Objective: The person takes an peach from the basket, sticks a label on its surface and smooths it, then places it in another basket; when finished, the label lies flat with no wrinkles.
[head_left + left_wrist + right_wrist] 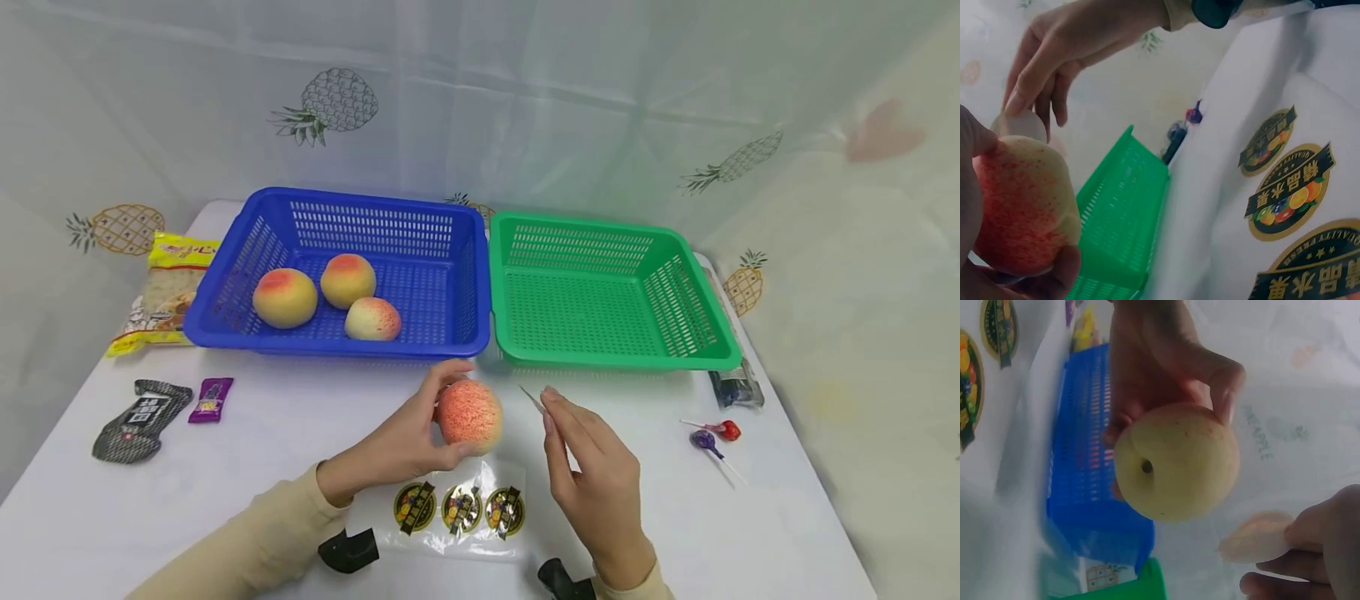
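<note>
My left hand (405,442) grips a peach (470,416) above the table, thumb in front and fingers behind it. Red speckles cover one side; the right wrist view shows its pale yellow side with a dark stem hollow. To its right, my right hand (596,475) pinches a thin round sticker (1257,537) between thumb and fingertips. The head view has this sticker nearly edge-on, while the wrist views show its pale side. Below the hands lies a clear sheet (487,546) with three round black-and-gold fruit stickers (461,508).
A blue basket (337,343) holding three peaches (285,297) stands behind the left hand, beside a green basket (615,360). At left lie a yellow food bag (168,287), a black packet (138,421) and a purple candy (211,400). Two lollipops (705,442) are at right.
</note>
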Action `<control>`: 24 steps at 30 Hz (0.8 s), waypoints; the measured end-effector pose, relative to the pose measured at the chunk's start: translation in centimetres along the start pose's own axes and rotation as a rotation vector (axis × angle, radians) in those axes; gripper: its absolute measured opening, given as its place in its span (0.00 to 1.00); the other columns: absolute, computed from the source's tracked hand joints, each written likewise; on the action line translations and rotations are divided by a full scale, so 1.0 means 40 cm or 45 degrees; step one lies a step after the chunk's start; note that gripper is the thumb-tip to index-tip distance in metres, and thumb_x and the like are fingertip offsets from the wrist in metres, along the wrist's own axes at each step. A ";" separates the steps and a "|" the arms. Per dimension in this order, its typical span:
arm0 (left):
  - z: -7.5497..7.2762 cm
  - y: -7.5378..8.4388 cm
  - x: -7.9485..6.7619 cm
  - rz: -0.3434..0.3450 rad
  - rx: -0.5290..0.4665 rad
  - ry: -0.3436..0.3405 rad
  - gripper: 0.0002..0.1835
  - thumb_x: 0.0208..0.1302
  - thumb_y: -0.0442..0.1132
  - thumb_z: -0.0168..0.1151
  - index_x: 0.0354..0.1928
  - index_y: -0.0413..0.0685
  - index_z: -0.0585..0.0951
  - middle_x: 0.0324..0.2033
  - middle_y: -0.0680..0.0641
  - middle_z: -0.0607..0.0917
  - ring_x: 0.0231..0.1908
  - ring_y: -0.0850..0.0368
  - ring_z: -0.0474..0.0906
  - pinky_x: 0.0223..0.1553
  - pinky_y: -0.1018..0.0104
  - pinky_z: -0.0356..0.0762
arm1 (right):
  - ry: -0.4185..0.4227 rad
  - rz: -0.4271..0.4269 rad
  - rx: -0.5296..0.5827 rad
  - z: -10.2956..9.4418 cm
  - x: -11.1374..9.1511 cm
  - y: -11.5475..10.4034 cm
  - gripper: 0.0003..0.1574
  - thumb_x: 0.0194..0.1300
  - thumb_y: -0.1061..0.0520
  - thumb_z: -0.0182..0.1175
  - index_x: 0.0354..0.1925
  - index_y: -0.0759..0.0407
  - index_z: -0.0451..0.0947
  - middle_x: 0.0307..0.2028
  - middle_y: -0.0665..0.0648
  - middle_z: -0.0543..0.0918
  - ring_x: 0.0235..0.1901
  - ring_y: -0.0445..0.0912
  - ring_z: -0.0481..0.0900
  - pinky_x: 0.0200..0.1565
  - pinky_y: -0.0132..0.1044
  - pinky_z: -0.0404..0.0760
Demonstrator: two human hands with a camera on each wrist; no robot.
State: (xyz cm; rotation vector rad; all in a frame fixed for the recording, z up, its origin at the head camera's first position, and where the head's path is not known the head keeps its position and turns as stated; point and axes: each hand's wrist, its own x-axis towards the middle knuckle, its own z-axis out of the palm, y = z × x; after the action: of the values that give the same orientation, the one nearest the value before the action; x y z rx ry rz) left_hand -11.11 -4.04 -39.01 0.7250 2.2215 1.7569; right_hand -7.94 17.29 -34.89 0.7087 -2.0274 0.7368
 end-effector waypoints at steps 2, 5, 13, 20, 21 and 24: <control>-0.010 0.008 -0.004 0.070 -0.003 -0.006 0.44 0.46 0.40 0.67 0.62 0.66 0.51 0.56 0.48 0.63 0.50 0.57 0.68 0.46 0.63 0.73 | -0.018 -0.089 -0.040 0.003 0.018 -0.018 0.13 0.58 0.63 0.53 0.40 0.68 0.79 0.37 0.61 0.83 0.35 0.51 0.81 0.40 0.33 0.78; -0.019 0.017 -0.010 0.164 0.019 -0.020 0.44 0.46 0.40 0.66 0.63 0.62 0.52 0.58 0.49 0.62 0.51 0.56 0.68 0.46 0.63 0.73 | -0.050 -0.197 -0.100 0.007 0.039 -0.040 0.14 0.59 0.63 0.51 0.41 0.68 0.79 0.37 0.61 0.83 0.35 0.51 0.81 0.38 0.35 0.78; -0.022 0.033 -0.018 0.292 0.029 -0.080 0.43 0.43 0.37 0.64 0.64 0.57 0.56 0.56 0.51 0.63 0.50 0.56 0.68 0.45 0.64 0.74 | -0.147 -0.351 -0.113 0.012 0.052 -0.068 0.15 0.59 0.64 0.48 0.41 0.68 0.79 0.39 0.61 0.82 0.38 0.51 0.80 0.40 0.36 0.77; -0.025 0.025 -0.013 0.387 0.107 -0.107 0.36 0.44 0.39 0.62 0.60 0.57 0.65 0.54 0.54 0.67 0.53 0.57 0.65 0.46 0.64 0.73 | -0.214 -0.356 -0.078 0.011 0.053 -0.080 0.16 0.61 0.63 0.47 0.41 0.69 0.78 0.39 0.61 0.82 0.39 0.52 0.79 0.42 0.38 0.76; -0.026 0.023 -0.013 0.402 0.100 -0.115 0.35 0.44 0.39 0.62 0.59 0.56 0.66 0.54 0.53 0.68 0.53 0.57 0.65 0.46 0.63 0.73 | -0.222 -0.349 -0.060 0.010 0.053 -0.082 0.16 0.61 0.62 0.47 0.41 0.69 0.78 0.39 0.61 0.82 0.39 0.52 0.79 0.42 0.39 0.75; -0.028 0.020 -0.015 0.396 0.004 -0.154 0.33 0.45 0.36 0.61 0.58 0.55 0.66 0.54 0.53 0.68 0.52 0.56 0.66 0.44 0.64 0.75 | -0.259 -0.309 0.022 0.011 0.055 -0.086 0.18 0.63 0.57 0.50 0.43 0.69 0.77 0.41 0.61 0.80 0.41 0.53 0.77 0.44 0.40 0.73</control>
State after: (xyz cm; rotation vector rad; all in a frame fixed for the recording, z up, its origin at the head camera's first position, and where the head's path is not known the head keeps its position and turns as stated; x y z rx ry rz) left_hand -10.93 -5.15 -38.05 1.1995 2.1224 1.7857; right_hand -6.78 14.22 -32.40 1.0541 -2.0687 0.5595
